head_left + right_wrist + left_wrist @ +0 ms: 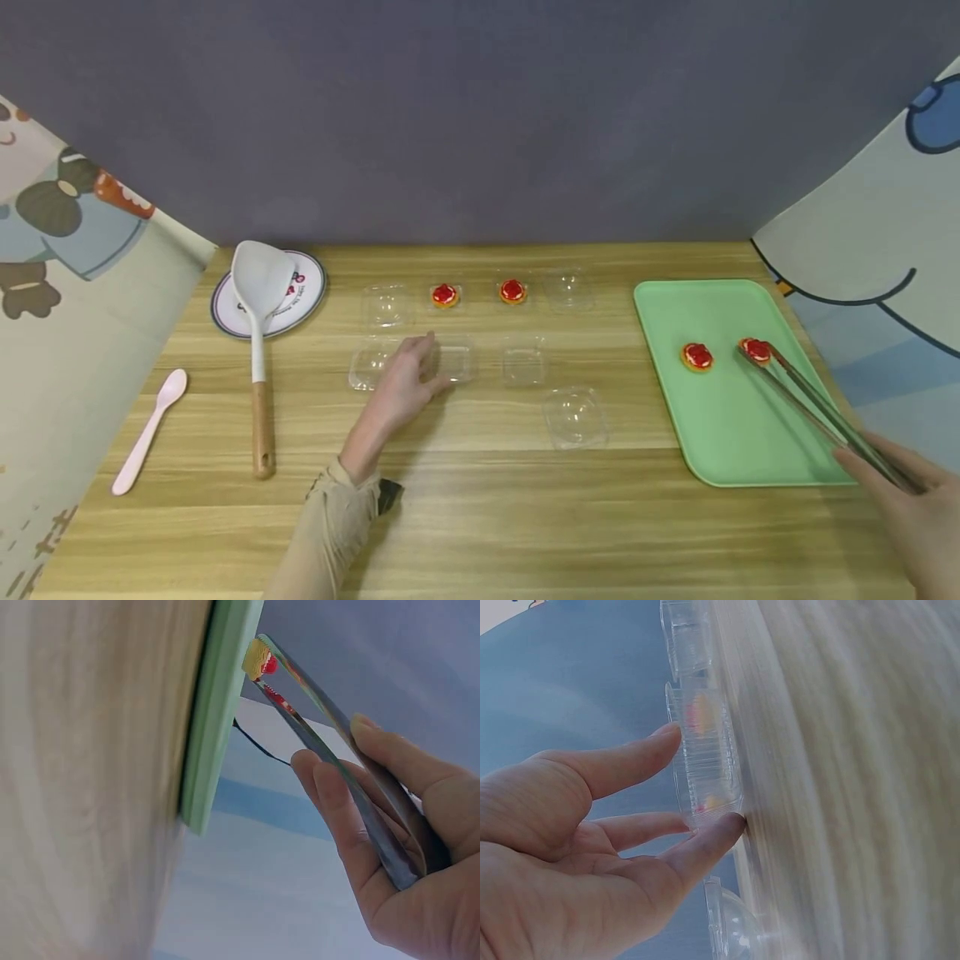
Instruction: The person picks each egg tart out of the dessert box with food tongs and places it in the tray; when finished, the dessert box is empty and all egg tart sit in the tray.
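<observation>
My left hand [401, 387] reaches over a long clear plastic container [454, 363], fingers and thumb spread at its edges. In the left wrist view the thumb is right at the rim of the clear container [705, 765]. My right hand [911, 500] grips metal tongs [379, 832]. Their tips are on either side of a small red-topped tart [753, 349] on the green tray [757, 458]. A second tart [697, 357] lies to its left on the tray. Two more tarts sit in small clear cups behind the container, a left one [445, 295] and a right one [513, 291].
More clear plastic pieces lie around: a back-left cup [386, 307], a back-right cup [570, 292], a square one [523, 364] and a domed one [575, 417]. At left, a white spatula [262, 279] with wooden handle lies across a plate [303, 304]; a pink spoon [150, 433] is nearby.
</observation>
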Available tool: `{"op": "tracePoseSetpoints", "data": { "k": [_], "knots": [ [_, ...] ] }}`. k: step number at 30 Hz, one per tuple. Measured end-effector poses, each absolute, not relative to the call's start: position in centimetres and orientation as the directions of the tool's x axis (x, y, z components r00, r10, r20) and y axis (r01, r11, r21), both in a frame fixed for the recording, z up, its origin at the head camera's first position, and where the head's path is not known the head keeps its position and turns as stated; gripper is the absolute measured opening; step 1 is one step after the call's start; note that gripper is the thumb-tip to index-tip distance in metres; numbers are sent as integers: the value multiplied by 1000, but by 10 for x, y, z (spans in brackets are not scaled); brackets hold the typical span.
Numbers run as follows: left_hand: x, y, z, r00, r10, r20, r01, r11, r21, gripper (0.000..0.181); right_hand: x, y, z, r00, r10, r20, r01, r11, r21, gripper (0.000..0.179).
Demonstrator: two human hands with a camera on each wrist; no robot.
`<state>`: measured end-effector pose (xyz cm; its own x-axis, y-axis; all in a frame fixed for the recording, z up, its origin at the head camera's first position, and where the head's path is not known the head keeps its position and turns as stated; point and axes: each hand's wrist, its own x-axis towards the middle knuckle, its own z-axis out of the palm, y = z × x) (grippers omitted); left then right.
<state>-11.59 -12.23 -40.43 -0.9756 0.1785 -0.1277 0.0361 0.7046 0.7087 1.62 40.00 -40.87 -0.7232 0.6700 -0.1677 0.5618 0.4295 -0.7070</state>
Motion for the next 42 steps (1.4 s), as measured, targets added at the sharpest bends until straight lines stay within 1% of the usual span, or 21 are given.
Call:
{"op": "tracePoseSetpoints", "data": {
  "k": [4, 8, 15, 19, 21, 23, 29, 34, 36, 38, 41, 42],
  "knots": [
    [-115, -123, -406, -976, 172, -133, 27, 703, 710, 79, 17, 401, -409, -717, 673, -181, 585, 440, -681, 62],
    [-114, -123, -406, -976, 170, -136, 23, 703, 710, 80, 17, 401, -408, -714, 673, -193, 593, 435, -678, 63],
    [-115, -120, -407, -976, 167, -141, 18, 703, 711, 79, 20, 403, -410, -737, 653, -174, 577, 474, -665, 64],
    [-115, -118, -408, -976, 167, -139, 19, 703, 711, 80, 21, 404, -408, -702, 680, -210, 617, 435, -656, 66],
    [-115, -117, -408, -976, 167, -137, 21, 704, 710, 80, 24, 406, -408, -675, 707, -211, 631, 404, -662, 65],
    [-115, -117, -408, -976, 168, -135, 23, 705, 709, 81, 27, 408, -409, -660, 725, -196, 627, 388, -676, 63],
    [-117, -120, -408, -972, 188, -139, 30, 690, 723, 83, 37, 415, -411, -663, 740, -113, 591, 425, -686, 62],
    [-117, -122, -405, -969, 208, -132, 40, 662, 749, 84, 34, 407, -402, -660, 739, -135, 596, 406, -693, 63],
    [-118, -124, -408, -972, 206, -110, 54, 658, 751, 86, 30, 399, -397, -671, 726, -149, 589, 400, -702, 62],
    [-120, -125, -407, -975, 195, -103, 53, 660, 749, 86, 26, 391, -393, -704, 693, -154, 565, 415, -712, 62],
    [-124, -126, -403, -984, 158, -82, 43, 658, 751, 82, 19, 379, -384, -774, 616, -147, 534, 510, -674, 67],
    [-125, -125, -398, -986, 144, -82, 32, 655, 755, 79, 16, 375, -381, -800, 586, -129, 513, 555, -655, 67]
  ]
}}
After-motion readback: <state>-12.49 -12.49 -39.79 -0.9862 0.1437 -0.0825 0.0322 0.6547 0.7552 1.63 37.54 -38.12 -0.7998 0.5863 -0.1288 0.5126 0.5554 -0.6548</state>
